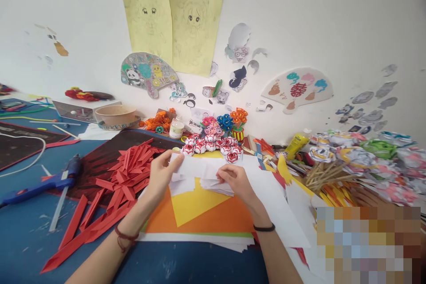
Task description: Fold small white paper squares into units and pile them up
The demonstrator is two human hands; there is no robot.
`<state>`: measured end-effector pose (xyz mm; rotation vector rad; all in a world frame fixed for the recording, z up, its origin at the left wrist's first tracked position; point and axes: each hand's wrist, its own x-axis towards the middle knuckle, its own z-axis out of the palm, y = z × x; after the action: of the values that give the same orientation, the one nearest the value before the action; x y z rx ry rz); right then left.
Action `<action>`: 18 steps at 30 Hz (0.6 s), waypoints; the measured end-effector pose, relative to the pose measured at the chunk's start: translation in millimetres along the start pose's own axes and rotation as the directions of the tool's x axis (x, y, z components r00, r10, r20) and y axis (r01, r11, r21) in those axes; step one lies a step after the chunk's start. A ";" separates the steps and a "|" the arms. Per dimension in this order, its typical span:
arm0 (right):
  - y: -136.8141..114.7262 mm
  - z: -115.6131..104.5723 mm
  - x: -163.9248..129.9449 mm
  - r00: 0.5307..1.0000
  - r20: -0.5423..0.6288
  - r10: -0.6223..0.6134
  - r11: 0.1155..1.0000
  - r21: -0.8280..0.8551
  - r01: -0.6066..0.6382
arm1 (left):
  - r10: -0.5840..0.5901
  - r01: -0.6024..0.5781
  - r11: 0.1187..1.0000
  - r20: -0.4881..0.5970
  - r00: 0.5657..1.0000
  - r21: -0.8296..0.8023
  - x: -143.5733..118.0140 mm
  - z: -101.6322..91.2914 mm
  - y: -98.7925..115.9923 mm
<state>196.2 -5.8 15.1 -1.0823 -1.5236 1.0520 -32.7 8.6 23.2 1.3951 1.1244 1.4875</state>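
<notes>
Toward the left edge of the counter [199, 266], a blue glue gun [60, 179] lies beside red folded strips [133, 168]. Midway between the side edges, over yellow paper [189, 206], the left hand [161, 175] pinches white slips [191, 167], thumb against fingers; the right hand [238, 182], curled nearly closed, pinches their other side. A loose pinch could skew or scatter them. Which slips each hand grips is unclear; pixelation hides the near right corner.

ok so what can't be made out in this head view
All in the head view:
White paper slips: exact count hidden by overlap and the right grip.
Blue glue gun: cut off by the left edge.
Paper flowers: some cut off by the right edge.
Yellow bottle: print too small.
Lower right: hidden by a pixelated patch.
</notes>
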 end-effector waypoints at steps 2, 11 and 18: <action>1.2 7.0 0.8 1.000 -0.005 -0.013 0.997 0.070 0.013 | 0.022 -0.024 0.999 0.059 0.998 0.033 -8.2 9.3 -0.3; 5.7 12.1 -4.3 0.999 -0.048 -0.003 0.977 -0.213 -0.007 | 0.043 -0.187 0.910 0.363 0.931 0.370 -25.1 25.2 3.8; 1.1 13.6 -5.8 0.988 0.130 -0.078 0.907 -0.402 0.124 | -0.019 -0.223 0.902 0.551 0.834 0.369 -31.3 30.7 1.5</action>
<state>183.9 -12.7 10.5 -1.2261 -1.9276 0.7455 0.6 -19.0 15.5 2.0475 1.0330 0.8281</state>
